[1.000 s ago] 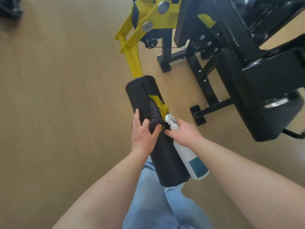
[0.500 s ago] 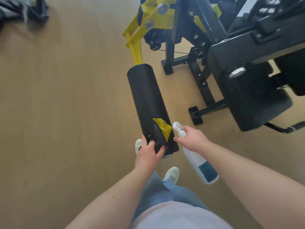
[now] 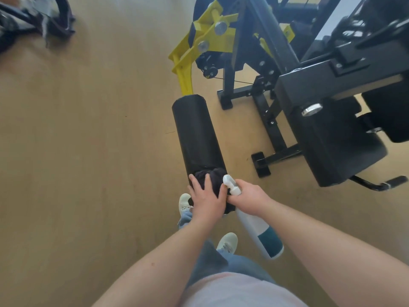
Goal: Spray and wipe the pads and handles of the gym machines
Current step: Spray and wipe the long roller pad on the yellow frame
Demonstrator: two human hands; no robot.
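Observation:
A long black roller pad [image 3: 197, 134] juts toward me from a yellow lever arm [image 3: 199, 47] of the gym machine. My left hand [image 3: 208, 200] lies over a dark cloth [image 3: 212, 176] at the pad's near end, fingers spread across it. Right beside it, my right hand [image 3: 250, 198] grips the neck of a white spray bottle [image 3: 261, 231] with a teal label; the nozzle points up toward the pad and the bottle's body hangs down toward me.
The machine's black frame [image 3: 272, 129] and seat pad [image 3: 338, 145] fill the right side, with a floor foot [image 3: 261, 163] and a black handle [image 3: 380, 185] sticking out. Dark equipment [image 3: 33, 18] sits at the far left. Bare wooden floor [image 3: 88, 151] spreads left.
My left hand slid the cloth down the roller pad to its near end and now covers it. The yellow of the cloth no longer shows. The view has pulled back.

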